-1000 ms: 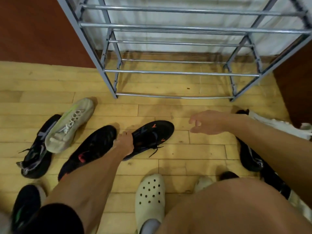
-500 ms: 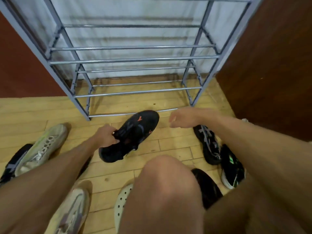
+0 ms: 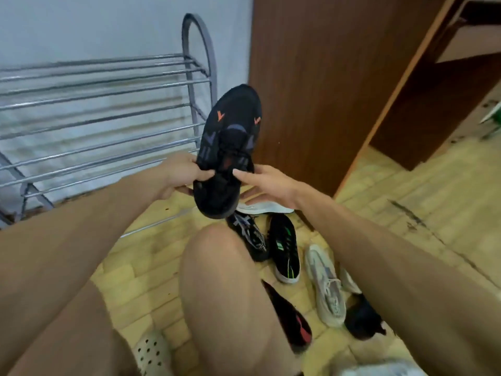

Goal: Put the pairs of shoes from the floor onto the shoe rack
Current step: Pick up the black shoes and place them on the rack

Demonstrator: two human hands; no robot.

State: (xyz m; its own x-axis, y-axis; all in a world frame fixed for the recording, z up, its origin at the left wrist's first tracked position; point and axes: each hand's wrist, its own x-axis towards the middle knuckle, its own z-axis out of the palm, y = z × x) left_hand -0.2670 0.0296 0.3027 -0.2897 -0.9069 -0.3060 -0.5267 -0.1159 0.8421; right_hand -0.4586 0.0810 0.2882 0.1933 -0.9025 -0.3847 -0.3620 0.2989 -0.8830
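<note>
Head view: a black mesh sneaker with orange arrow marks (image 3: 230, 147) is held up in the air, toe pointing away and upward, in front of the right end of the grey metal-bar shoe rack (image 3: 108, 109) and the brown wooden cabinet side (image 3: 311, 77). The left hand (image 3: 176, 175) grasps the sneaker's heel end, thumb on top and fingers beneath. The right hand (image 3: 268, 185) is open with fingers stretched — its fingertips touch the sneaker's collar from the right, not closed around it. The rack's bars carry nothing in the part that shows. On the yellow wood-plank floor (image 3: 406, 213), below the held sneaker, lie a black sneaker with grey straps (image 3: 249, 237), just beside it a black sneaker with green stripes (image 3: 284, 253), and further right a pale grey knit sneaker (image 3: 328, 289). A black shoe with a red patch (image 3: 292, 321) lies against the bare knee (image 3: 225, 280), and a cream perforated clog (image 3: 154, 354) sits near the floor's bottom edge.
</note>
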